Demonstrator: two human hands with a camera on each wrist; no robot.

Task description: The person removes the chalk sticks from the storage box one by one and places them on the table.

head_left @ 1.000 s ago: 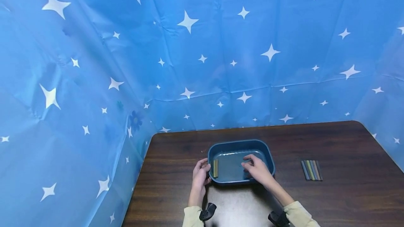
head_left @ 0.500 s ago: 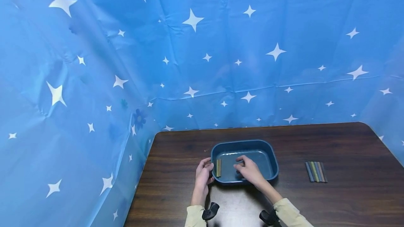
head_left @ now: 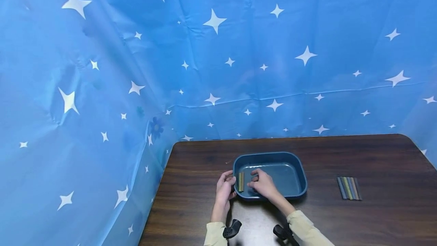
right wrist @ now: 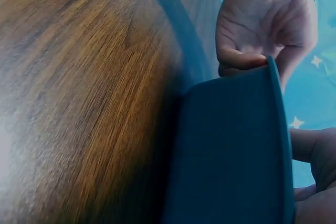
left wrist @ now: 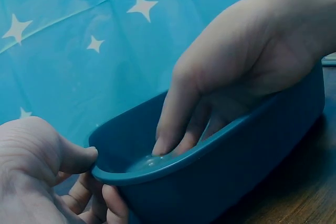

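One blue tray (head_left: 287, 177) on a table (head_left: 389, 162), a person's left hand (head_left: 224, 190) gripping its rim, right hand (head_left: 265, 185) inside, grip unclear, two yellowish sticks (head_left: 241, 182) in the tray's left end, roughly five coloured sticks (head_left: 349, 188) lying rightward

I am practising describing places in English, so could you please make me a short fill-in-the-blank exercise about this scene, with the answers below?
1. The person's ____ hand grips the tray by its rim.
2. Inside the tray, near its left end, lie ____ sticks.
3. The other sticks lie on the table, to the ____ of the tray.
4. The cloth behind the table is printed with white ____.

Missing words: left; two; right; stars.
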